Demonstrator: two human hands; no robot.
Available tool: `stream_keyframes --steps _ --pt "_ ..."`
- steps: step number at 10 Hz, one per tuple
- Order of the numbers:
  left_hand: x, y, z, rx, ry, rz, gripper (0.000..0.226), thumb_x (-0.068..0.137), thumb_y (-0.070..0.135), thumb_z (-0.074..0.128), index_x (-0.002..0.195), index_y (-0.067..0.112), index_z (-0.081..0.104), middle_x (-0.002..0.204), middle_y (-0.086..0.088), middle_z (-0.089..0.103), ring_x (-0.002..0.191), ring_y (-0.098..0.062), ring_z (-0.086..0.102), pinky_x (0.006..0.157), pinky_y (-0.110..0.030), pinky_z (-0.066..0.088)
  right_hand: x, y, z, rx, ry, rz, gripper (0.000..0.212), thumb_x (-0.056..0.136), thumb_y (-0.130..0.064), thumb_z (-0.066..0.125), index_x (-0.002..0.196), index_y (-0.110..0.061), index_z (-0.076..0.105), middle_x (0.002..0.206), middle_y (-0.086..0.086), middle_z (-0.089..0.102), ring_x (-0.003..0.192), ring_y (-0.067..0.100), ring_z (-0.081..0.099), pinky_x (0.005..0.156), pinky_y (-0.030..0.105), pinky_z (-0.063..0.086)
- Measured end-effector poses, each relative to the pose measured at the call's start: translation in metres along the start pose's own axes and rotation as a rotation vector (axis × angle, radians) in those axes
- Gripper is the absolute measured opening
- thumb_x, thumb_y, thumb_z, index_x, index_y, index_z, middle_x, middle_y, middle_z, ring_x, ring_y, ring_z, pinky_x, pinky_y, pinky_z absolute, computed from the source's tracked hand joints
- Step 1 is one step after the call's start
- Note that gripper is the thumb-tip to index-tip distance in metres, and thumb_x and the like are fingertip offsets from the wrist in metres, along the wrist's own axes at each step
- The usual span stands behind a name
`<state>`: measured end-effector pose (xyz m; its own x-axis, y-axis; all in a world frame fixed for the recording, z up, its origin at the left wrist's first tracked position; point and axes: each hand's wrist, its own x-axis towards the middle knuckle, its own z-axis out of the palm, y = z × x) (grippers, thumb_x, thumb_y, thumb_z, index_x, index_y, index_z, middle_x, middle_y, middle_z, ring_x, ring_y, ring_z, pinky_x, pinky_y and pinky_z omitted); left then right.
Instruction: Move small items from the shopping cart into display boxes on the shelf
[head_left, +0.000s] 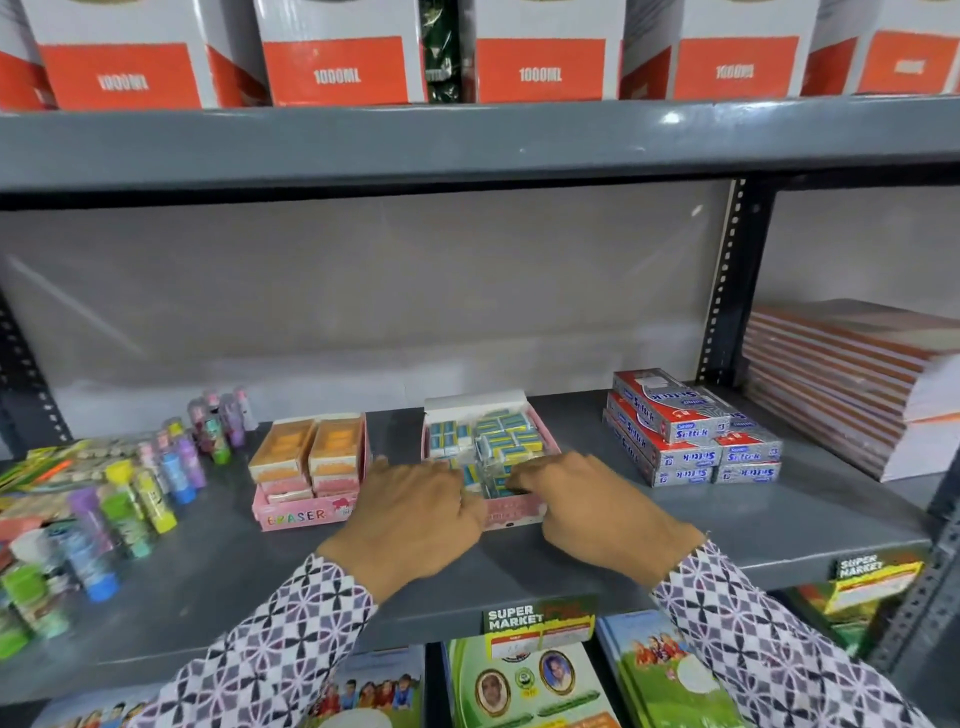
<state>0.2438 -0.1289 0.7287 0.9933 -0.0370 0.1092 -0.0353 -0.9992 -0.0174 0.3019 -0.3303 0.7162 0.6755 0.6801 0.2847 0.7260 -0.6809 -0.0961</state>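
A pink display box (540, 422) stands on the grey shelf (701, 530), its white lid folded up at the back. Inside lie several small blue-and-white erasers (498, 434), loosely heaped. Both my hands rest at the box's front edge. My left hand (415, 512) lies knuckles up, its fingertips curled over the front left of the box. My right hand (587, 499) reaches in from the right, fingers bent down among the erasers. Whether either hand holds an eraser is hidden by the fingers. The shopping cart is not in view.
A second pink box marked ERASER (306, 467) with orange packs stands to the left. Several glue sticks (135, 499) crowd the far left. Stacked red-and-silver packs (691, 431) and a pile of notebooks (852, 384) sit to the right. Books fill the shelf below.
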Motion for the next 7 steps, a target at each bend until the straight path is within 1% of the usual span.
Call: stream_keyframes --steps 1,2,3,4,5,6,7 --pt "0.032 -0.009 0.000 -0.108 0.050 0.029 0.044 0.101 0.032 0.033 0.125 0.018 0.068 0.140 -0.010 0.065 0.127 -0.032 0.061 0.107 -0.046 0.048 0.026 0.018 -0.009 0.075 0.012 0.071 0.042 0.085 -0.013 0.046 0.118 -0.022 0.071 0.112 0.008 0.077 0.094 0.035 0.071 0.083 0.048 0.060" --pt "0.054 -0.016 0.006 -0.078 -0.130 0.107 0.054 0.107 0.029 0.031 0.159 0.014 0.036 0.172 -0.008 0.023 0.158 -0.025 0.022 0.127 -0.054 0.019 0.045 0.025 -0.003 0.023 -0.096 0.077 0.031 0.094 -0.018 0.046 0.114 -0.021 0.069 0.116 0.007 0.074 0.101 0.037 0.069 0.096 0.051 0.055" --pt "0.071 -0.023 0.017 -0.051 -0.210 0.171 0.060 0.110 0.036 0.024 0.164 0.012 0.018 0.175 -0.007 0.008 0.161 -0.020 0.009 0.130 -0.046 0.009 0.060 0.030 0.010 0.043 -0.217 0.095 0.028 0.103 -0.025 0.046 0.117 -0.016 0.068 0.123 0.008 0.071 0.113 0.037 0.066 0.104 0.047 0.049" --pt "0.069 -0.024 0.023 -0.034 -0.183 0.190 0.061 0.110 0.038 0.022 0.164 0.011 0.015 0.174 -0.007 0.008 0.161 -0.019 0.009 0.130 -0.040 0.009 0.060 0.029 0.011 0.045 -0.227 0.106 0.033 0.105 -0.027 0.046 0.128 -0.017 0.066 0.133 0.008 0.068 0.120 0.035 0.063 0.106 0.046 0.048" --pt "0.060 -0.022 0.012 -0.118 -0.185 0.174 0.059 0.112 0.036 0.023 0.164 0.010 0.017 0.174 -0.008 0.012 0.160 -0.019 0.012 0.127 -0.032 0.008 0.056 0.022 0.000 0.075 -0.260 0.172 0.036 0.106 -0.024 0.046 0.136 -0.015 0.063 0.142 0.011 0.064 0.130 0.037 0.057 0.111 0.049 0.044" --pt "0.046 -0.023 0.006 -0.221 -0.097 0.154 0.059 0.112 0.040 0.024 0.164 0.013 0.018 0.174 -0.008 0.013 0.160 -0.020 0.012 0.128 -0.035 0.010 0.049 0.010 -0.004 0.058 -0.231 0.187 0.038 0.104 -0.020 0.047 0.139 -0.012 0.058 0.146 0.013 0.060 0.137 0.039 0.052 0.112 0.052 0.042" --pt "-0.005 -0.033 -0.005 -0.153 0.336 0.094 0.065 0.109 0.053 0.022 0.165 0.022 0.010 0.174 -0.006 0.000 0.161 -0.024 -0.002 0.130 -0.051 0.007 0.026 -0.025 -0.013 -0.129 0.043 0.230 0.074 0.102 -0.030 0.055 0.163 -0.019 0.016 0.173 0.011 0.017 0.160 0.038 0.010 0.125 0.062 0.019"
